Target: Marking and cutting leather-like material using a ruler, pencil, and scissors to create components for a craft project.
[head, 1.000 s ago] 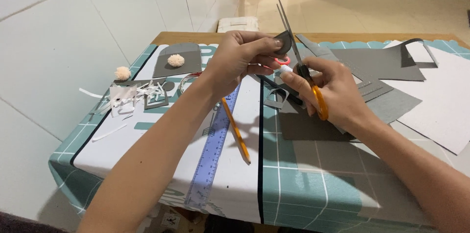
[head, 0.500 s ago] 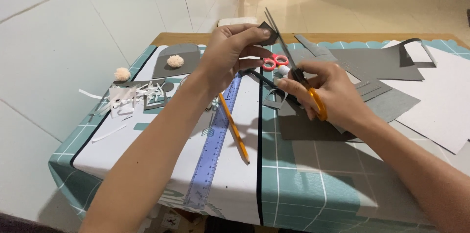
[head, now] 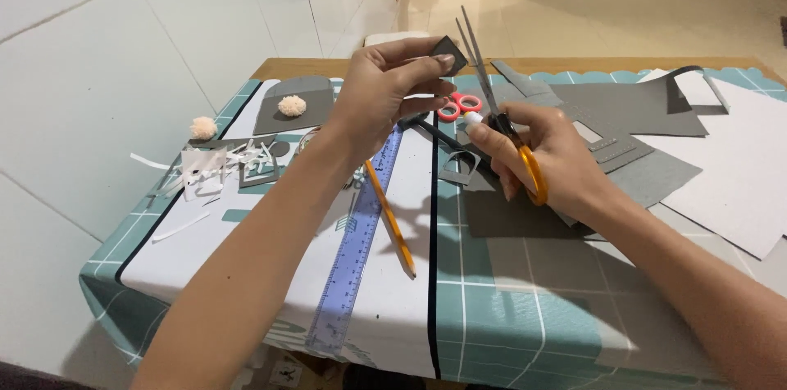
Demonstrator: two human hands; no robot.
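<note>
My left hand (head: 384, 95) is raised above the table and pinches a small grey paper piece (head: 450, 49) between thumb and fingertips. My right hand (head: 548, 159) grips orange-handled scissors (head: 498, 107), whose blades point up and away, right beside the grey piece. Under both hands lie a yellow pencil (head: 390, 219), a clear blue ruler (head: 356, 247) and small red-handled scissors (head: 458, 106).
Grey card sheets (head: 623, 111) and white paper (head: 738, 169) cover the right of the teal checked tablecloth (head: 508, 308). White paper scraps (head: 209, 169) and two pale pompoms (head: 291, 105) sit at the left. A white tiled wall (head: 106, 54) borders the table's left side.
My left hand has lifted the grey piece higher and away from the table. The scissors have swung more upright beside it, and the red-handled scissors are now uncovered.
</note>
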